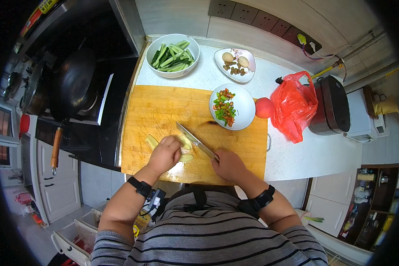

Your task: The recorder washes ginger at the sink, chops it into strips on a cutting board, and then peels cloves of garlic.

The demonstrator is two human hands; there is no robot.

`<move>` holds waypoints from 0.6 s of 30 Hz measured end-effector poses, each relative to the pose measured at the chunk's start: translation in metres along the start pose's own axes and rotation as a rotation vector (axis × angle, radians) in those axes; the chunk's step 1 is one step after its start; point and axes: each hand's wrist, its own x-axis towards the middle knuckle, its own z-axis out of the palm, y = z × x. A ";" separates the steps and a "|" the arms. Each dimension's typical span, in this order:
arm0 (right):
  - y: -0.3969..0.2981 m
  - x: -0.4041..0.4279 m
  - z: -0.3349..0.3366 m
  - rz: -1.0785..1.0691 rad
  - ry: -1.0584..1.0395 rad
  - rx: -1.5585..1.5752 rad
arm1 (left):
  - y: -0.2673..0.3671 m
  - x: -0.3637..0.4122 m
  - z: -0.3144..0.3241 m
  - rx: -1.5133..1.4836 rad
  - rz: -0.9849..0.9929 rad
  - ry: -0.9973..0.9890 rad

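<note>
On the wooden cutting board, my right hand grips the handle of a kitchen knife, whose blade points up and left. My left hand rests on the board with curled fingers, touching pale yellow-green vegetable pieces; whether it grips one I cannot tell. One slice lies between that hand and the blade, another lies nearer me, and a longer piece is left of my fingers. A white plate holding chopped red and green peppers stands on the board's back right corner.
Behind the board stand a bowl of cucumber strips and a plate with two round tan items and small brown ones. To the right are a round red object, a red plastic bag and a dark appliance. A wok sits left.
</note>
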 end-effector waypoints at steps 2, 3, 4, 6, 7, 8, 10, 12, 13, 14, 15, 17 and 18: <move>-0.002 -0.001 0.000 0.003 -0.014 -0.012 | -0.004 -0.001 0.003 0.007 0.019 -0.016; -0.003 0.000 -0.001 0.002 -0.011 -0.009 | -0.005 -0.001 0.005 0.013 0.040 -0.031; -0.004 0.000 -0.002 0.001 -0.008 -0.006 | -0.006 -0.002 0.005 0.014 0.039 -0.028; -0.003 0.001 0.000 -0.008 -0.005 -0.004 | -0.004 -0.004 0.004 -0.066 -0.055 -0.179; -0.002 0.001 0.000 -0.015 -0.001 0.000 | 0.000 -0.005 0.003 -0.067 -0.053 -0.181; -0.001 0.000 -0.001 -0.012 0.000 0.000 | 0.004 -0.007 0.002 -0.045 -0.029 -0.166; -0.005 -0.001 -0.002 -0.004 -0.003 0.004 | 0.004 -0.010 0.001 -0.020 -0.009 -0.149; -0.007 -0.002 -0.004 0.000 -0.003 0.008 | -0.006 -0.013 0.004 0.027 0.045 -0.201; -0.008 -0.002 -0.004 0.006 -0.001 0.011 | -0.008 -0.011 0.003 0.027 0.045 -0.202; -0.009 -0.003 -0.004 0.007 -0.002 0.011 | -0.013 -0.007 0.001 0.037 0.081 -0.212; -0.009 -0.003 -0.004 0.008 0.000 0.012 | -0.013 -0.002 -0.002 0.047 0.118 -0.223; -0.008 -0.002 -0.003 0.011 0.003 0.014 | -0.007 0.002 -0.005 0.049 0.129 -0.201; -0.007 -0.002 0.000 -0.012 0.020 0.027 | -0.004 0.003 -0.007 0.054 0.137 -0.178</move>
